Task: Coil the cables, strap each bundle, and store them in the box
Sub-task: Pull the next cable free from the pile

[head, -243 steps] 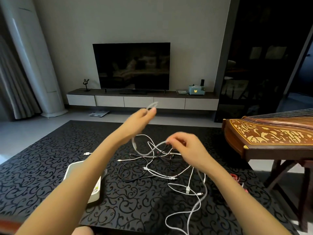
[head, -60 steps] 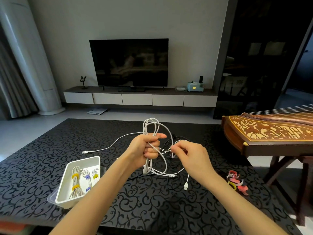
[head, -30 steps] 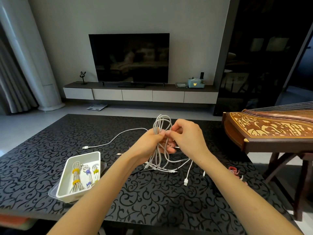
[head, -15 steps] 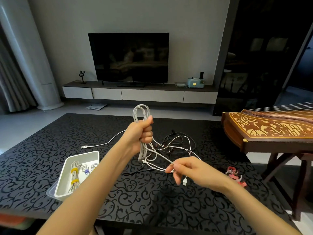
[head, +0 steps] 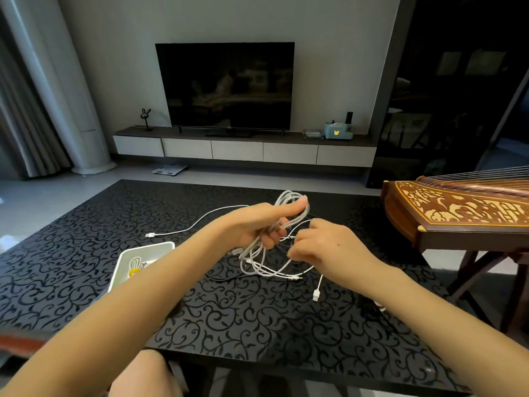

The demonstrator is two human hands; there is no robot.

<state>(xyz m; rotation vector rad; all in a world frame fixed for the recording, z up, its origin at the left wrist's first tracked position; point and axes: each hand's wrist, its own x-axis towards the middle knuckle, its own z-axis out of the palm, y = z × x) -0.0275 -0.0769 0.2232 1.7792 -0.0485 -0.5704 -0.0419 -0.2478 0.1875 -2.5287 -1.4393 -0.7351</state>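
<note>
My left hand (head: 257, 224) grips a coil of white cable (head: 289, 206) above the black patterned table (head: 71, 253); its loops stick out past my thumb and hang down below the fist. My right hand (head: 323, 247) is just to the right, fingers pinched on a strand of the same cable, whose plug end (head: 315, 295) dangles under the wrist. A white box (head: 126, 257) lies on the table to the left, half hidden by my left forearm, with a strapped bundle with a yellow tie (head: 134, 267) inside.
Another white cable (head: 197, 224) runs across the table behind the box. Dark and white cables (head: 229, 277) lie under my hands. A wooden zither on a stand (head: 458, 213) borders the table on the right. A TV and low cabinet stand at the far wall.
My right hand has risen from low over the table to beside my left hand, taking a strand. My left hand tipped the coil to the right and lowered it slightly.
</note>
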